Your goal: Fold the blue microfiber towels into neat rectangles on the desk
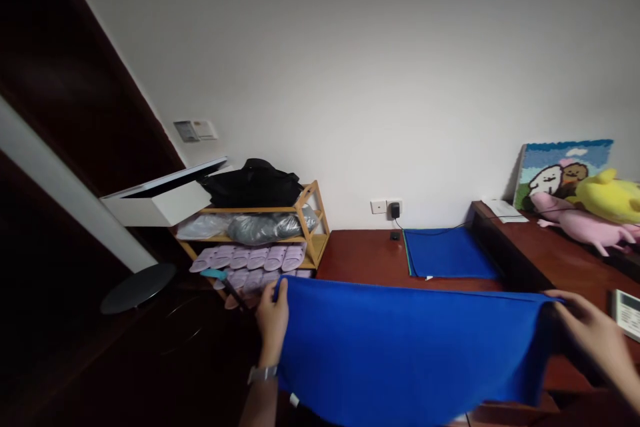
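Observation:
A blue cloth hangs stretched between my two hands, its top edge nearly level. At its upper left corner, my left hand pinches the fabric between thumb and fingers, with a watch on that wrist. My right hand grips the upper right corner and looks slightly blurred. A small white tag shows near the cloth's lower left edge. Beyond it, a folded blue cloth lies flat on the reddish-brown wooden surface, with a greenish edge showing along its left side.
Left stands a wooden rack with pale purple slippers, a black bag and a white box. A charger is plugged into the wall. Plush toys and a dog picture sit on the raised ledge at right.

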A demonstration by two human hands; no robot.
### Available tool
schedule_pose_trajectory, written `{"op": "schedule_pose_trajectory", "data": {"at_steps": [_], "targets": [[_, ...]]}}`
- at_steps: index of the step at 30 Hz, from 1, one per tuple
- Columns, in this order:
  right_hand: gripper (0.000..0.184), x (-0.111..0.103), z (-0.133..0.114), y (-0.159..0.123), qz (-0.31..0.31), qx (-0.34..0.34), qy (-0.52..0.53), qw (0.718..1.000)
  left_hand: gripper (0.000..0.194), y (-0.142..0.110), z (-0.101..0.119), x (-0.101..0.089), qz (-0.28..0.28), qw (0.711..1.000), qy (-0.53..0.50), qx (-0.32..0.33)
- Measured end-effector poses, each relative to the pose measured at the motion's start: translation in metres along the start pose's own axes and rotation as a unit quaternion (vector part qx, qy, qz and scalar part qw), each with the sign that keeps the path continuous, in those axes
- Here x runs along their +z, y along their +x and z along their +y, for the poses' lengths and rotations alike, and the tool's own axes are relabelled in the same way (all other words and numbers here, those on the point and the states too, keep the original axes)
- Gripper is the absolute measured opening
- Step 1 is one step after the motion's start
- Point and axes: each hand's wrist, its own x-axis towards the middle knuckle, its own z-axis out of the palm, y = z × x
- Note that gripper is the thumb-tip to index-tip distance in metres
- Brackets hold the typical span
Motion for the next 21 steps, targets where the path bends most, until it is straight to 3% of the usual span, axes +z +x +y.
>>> {"op": "schedule_pose_trajectory", "data": {"at_steps": [3,6,9,12,14,18,21], "targets": [[0.034,0.057,0.023,0.029,-0.077,-0.009,-0.05,0.996,0.033,0.016,-0.027,0.054,-0.046,0.998,0.024,-0.018],[0.036,0.113,0.047,0.045,-0.075,-0.015,-0.058,0.995,0.027,0.023,-0.041,0.099,-0.068,0.997,0.033,-0.014],[0.038,0.154,0.073,0.033,-0.068,-0.041,-0.047,0.996,0.031,0.01,-0.053,0.126,-0.085,0.995,0.046,0.015],[0.044,0.179,0.11,-0.002,-0.102,-0.107,-0.09,0.985,0.033,-0.018,-0.08,0.134,-0.133,0.988,0.045,0.066],[0.054,0.188,0.14,-0.028,-0.142,-0.156,-0.184,0.96,0.035,-0.038,-0.109,0.133,-0.188,0.971,0.075,0.124],[0.069,0.19,0.186,-0.059,-0.206,-0.166,-0.379,0.887,0.052,-0.062,-0.173,0.125,-0.263,0.901,0.254,0.231],[0.072,0.187,0.197,-0.064,-0.239,-0.173,-0.435,0.851,0.056,-0.064,-0.199,0.122,-0.272,0.867,0.333,0.252]]}}
